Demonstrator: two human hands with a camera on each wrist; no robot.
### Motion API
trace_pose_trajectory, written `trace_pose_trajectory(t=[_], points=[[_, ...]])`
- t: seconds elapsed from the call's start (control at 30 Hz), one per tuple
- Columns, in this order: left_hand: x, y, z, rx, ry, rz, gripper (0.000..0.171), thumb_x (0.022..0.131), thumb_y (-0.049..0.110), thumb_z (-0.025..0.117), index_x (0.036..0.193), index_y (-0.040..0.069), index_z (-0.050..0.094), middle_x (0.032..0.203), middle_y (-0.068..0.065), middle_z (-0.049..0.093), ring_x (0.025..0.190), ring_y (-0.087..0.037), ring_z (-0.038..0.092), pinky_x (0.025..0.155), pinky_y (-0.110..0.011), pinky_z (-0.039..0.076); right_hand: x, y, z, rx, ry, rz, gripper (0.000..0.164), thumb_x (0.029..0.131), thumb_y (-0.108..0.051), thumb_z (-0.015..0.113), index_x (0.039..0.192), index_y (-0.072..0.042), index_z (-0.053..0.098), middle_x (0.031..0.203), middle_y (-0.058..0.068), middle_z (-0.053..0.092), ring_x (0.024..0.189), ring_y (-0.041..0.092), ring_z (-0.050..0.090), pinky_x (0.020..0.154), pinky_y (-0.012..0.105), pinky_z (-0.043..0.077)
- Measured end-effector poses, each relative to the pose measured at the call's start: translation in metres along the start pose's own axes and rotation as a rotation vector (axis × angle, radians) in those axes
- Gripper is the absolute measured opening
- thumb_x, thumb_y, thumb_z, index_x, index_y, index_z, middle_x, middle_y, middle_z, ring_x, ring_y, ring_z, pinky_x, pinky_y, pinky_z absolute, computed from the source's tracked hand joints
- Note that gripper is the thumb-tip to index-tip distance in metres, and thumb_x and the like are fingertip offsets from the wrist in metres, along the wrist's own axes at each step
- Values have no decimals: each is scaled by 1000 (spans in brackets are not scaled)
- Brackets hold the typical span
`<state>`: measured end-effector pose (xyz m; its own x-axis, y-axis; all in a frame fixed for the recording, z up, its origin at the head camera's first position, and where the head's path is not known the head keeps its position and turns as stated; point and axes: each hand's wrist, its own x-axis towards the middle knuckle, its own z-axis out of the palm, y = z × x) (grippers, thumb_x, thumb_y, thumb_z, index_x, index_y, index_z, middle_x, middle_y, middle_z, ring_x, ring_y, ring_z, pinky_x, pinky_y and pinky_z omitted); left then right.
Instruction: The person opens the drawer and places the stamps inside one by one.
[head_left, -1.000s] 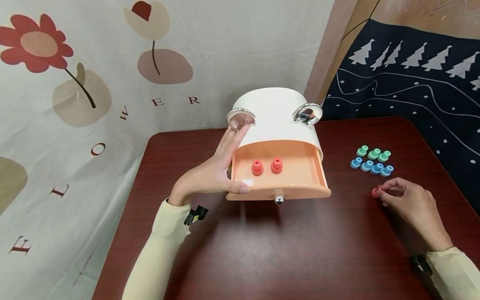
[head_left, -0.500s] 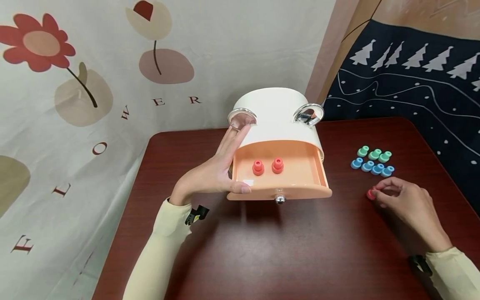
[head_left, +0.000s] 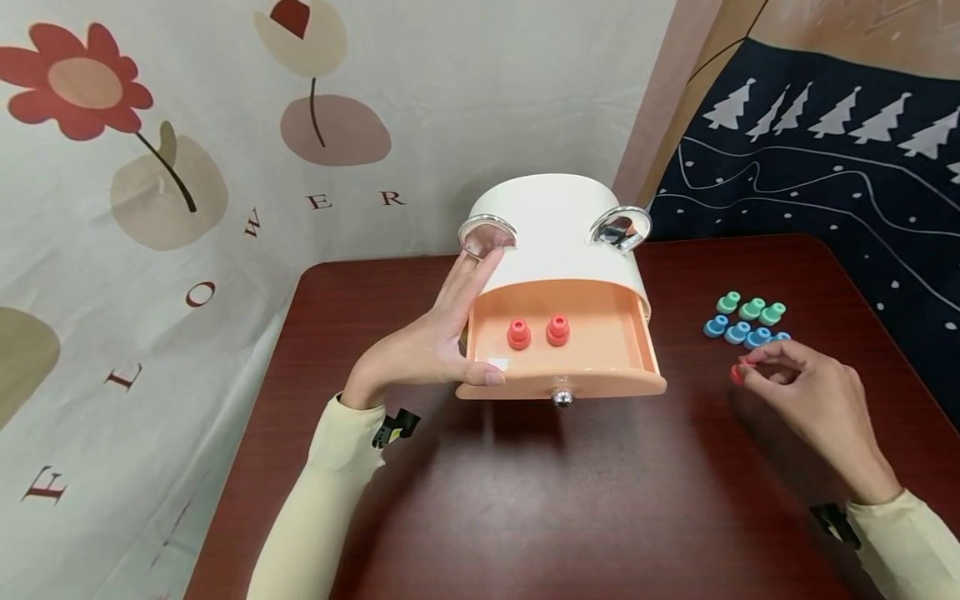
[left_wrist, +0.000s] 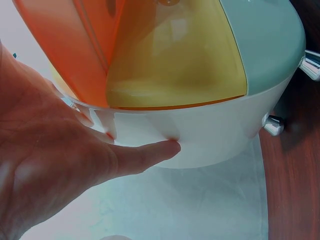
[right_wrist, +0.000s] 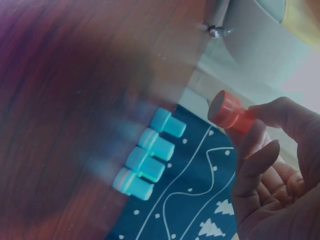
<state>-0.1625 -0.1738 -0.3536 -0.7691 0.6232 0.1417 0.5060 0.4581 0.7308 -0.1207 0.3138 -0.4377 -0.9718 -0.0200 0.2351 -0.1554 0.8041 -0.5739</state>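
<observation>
A white box [head_left: 551,221] with two silver rings on top has its peach drawer [head_left: 603,342] pulled out. Two red push-pin magnets [head_left: 557,331] stand inside the drawer. My left hand [head_left: 416,346] rests on the box's left side with straight fingers, its thumb on the drawer's front edge. In the left wrist view, orange, yellow and teal panels of the box [left_wrist: 210,130] show above that hand. At the right, my right hand [head_left: 817,400] pinches another red push-pin magnet [right_wrist: 230,111] between thumb and fingertips; its flat grey base faces outward in the right wrist view.
Several blue push-pin magnets [head_left: 738,332] form a row on the dark red table [head_left: 600,500], just beyond my right hand, which partly covers the last one. Three green ones [head_left: 752,309] stand behind them. Printed cloths [head_left: 450,100] hang behind the table.
My right hand has lifted the red magnet and moved it slightly left and away from me. My left hand stays in place on the box and drawer.
</observation>
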Motion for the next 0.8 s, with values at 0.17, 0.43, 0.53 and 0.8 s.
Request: trace_pose_trajectory(t=[0.17,0.43,0.53,0.8], points=[[0,-1,0,9,4,-1,139,76,96,67,176,30,-4,180,7,-12,162,-15,-23,128,-64,3,1,-9,2,27,76,-34,19,88,-17,92,103,-13,80,74,0,72,63,-5,52,57,21,36],[-1,-2,0,1,-4,-13,136,79,89,71,176,33,-6,180,9,-13,161,-15,-24,127,-65,4,5,-33,6,118,149,-38,23,87,-14,95,105,-13,81,70,0,62,65,-2,48,56,19,34],[-2,-2,0,-1,-8,-16,136,79,91,69,176,33,-7,180,9,-13,161,-14,-24,128,-64,3,7,-41,7,160,153,-29,22,88,-13,94,106,-14,82,73,-3,66,66,0,50,56,18,37],[-2,-1,-1,-11,-17,-22,134,81,83,75,176,35,-8,179,11,-14,161,-12,-25,128,-63,3,13,-62,3,323,159,2,21,89,-7,91,108,-7,82,78,-10,70,66,4,56,55,16,42]])
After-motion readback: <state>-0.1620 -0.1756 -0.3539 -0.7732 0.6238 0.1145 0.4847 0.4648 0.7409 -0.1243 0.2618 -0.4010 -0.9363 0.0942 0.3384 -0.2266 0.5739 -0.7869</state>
